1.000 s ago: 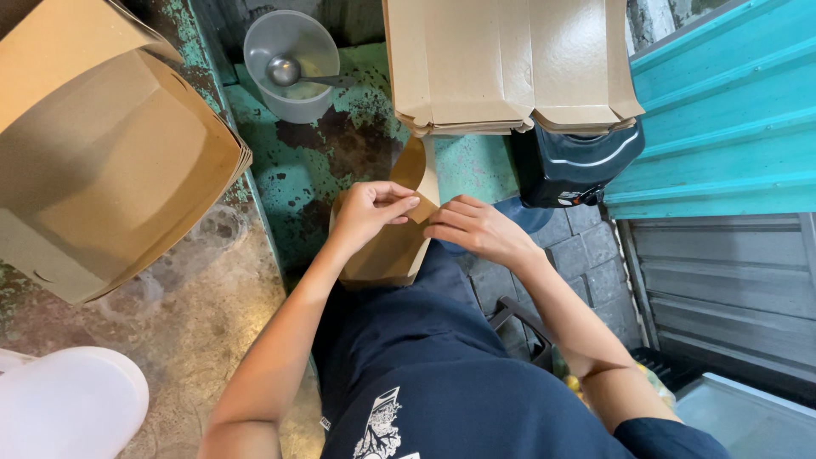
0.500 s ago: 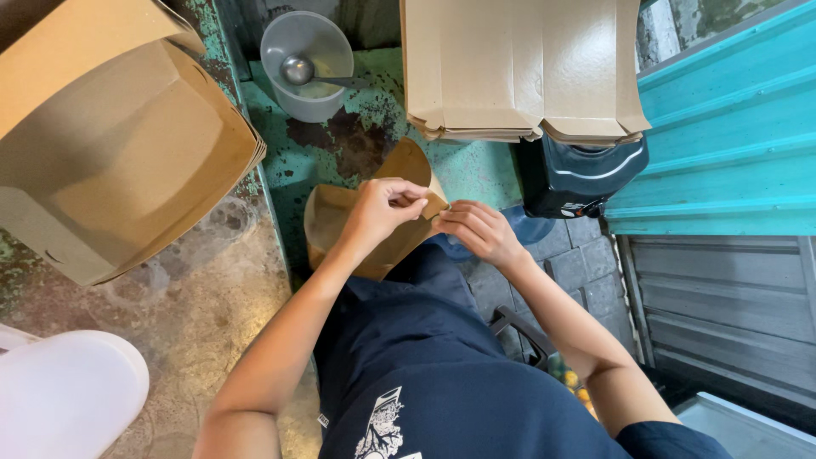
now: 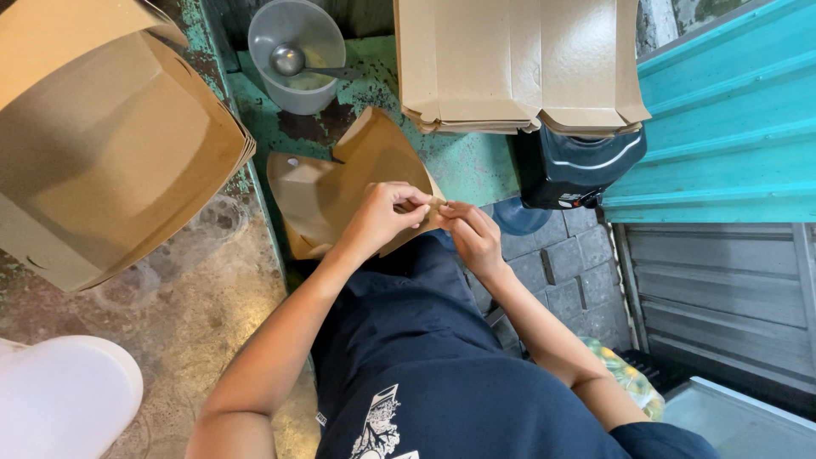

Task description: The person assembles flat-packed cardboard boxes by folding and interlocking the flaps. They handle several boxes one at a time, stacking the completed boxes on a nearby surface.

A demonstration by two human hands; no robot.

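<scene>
Two hands are working on one brown paper box (image 3: 340, 191) that is half folded. The box is sitting low in front of the person, just under the edge of the green counter (image 3: 472, 166). The left hand (image 3: 384, 214) is pinching the box's near edge, with its fingers closed tight on the paper. The right hand (image 3: 470, 236) is pinching the same edge right beside it, fingers closed too. The two hands are almost touching each other.

One stack of flat brown boxes (image 3: 514, 64) is lying on the counter, just behind the hands. How many are in the stack is too hard to tell. One grey plastic bowl (image 3: 293, 55) is standing to the left of the stack, and one metal spoon (image 3: 293, 61) is lying inside it. One stack of folded brown boxes (image 3: 110, 149) is sitting far to the left. One black machine (image 3: 578, 166) is standing under the flat stack, on the right. One white tub (image 3: 64, 395) is showing at the bottom left corner.
</scene>
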